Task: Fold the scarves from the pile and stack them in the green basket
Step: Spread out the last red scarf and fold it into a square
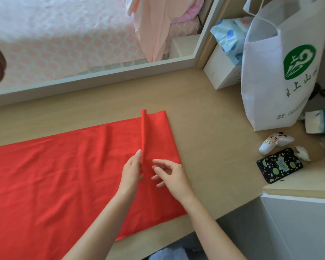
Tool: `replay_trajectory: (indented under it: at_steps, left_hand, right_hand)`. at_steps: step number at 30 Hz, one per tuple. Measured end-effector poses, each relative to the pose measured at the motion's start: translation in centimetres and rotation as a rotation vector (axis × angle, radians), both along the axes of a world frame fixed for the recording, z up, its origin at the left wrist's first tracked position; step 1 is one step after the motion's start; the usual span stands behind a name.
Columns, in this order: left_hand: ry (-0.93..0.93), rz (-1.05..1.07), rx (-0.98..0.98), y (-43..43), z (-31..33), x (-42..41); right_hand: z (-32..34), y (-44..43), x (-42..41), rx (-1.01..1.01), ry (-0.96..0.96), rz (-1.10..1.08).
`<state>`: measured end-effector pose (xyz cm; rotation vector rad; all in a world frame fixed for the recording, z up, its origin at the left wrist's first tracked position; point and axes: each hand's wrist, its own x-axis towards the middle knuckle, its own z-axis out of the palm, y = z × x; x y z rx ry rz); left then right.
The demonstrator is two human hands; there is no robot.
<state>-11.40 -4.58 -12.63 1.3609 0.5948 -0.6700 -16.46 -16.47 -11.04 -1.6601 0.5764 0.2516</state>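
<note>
On the desk (214, 128), left hand (130, 173) fingers straight against the red scarf (54, 175); right hand (174, 177) fingers relaxed.

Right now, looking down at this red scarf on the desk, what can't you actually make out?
Green basket and scarf pile: outside the head view.
Red scarf: its left end is cut off by the frame's edge.
Left hand: fingertips hidden against the raised fold, so pinching or only pressing is unclear.
White tote bag: its walls hide the contents.
Game controller: handwritten label too small to read.
</note>
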Motion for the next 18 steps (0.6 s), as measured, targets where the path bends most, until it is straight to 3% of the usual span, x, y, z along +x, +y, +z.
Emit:
replay_trajectory:
  at_steps: [4,10,14,18]
  left_hand:
    - [-0.172,-0.114,0.243,0.8,-0.9,-0.8]
    - [-0.29,-0.198,0.417,0.2,-1.2,-2.4]
    - [-0.334,-0.221,0.425,-0.1,-0.6,-3.8]
    - [-0.336,-0.256,0.395,0.3,-0.3,-5.6]
  right_hand:
    - [-0.1,-1.8,1.8,-0.084,-0.005,-0.053]
    - [-0.5,-1.9,8.8,-0.541,0.086,0.149]
    - [-1.1,2.0,11.9,-0.844,0.115,0.326]
    - [-1.9,3.7,12.5,-0.952,0.07,0.31]
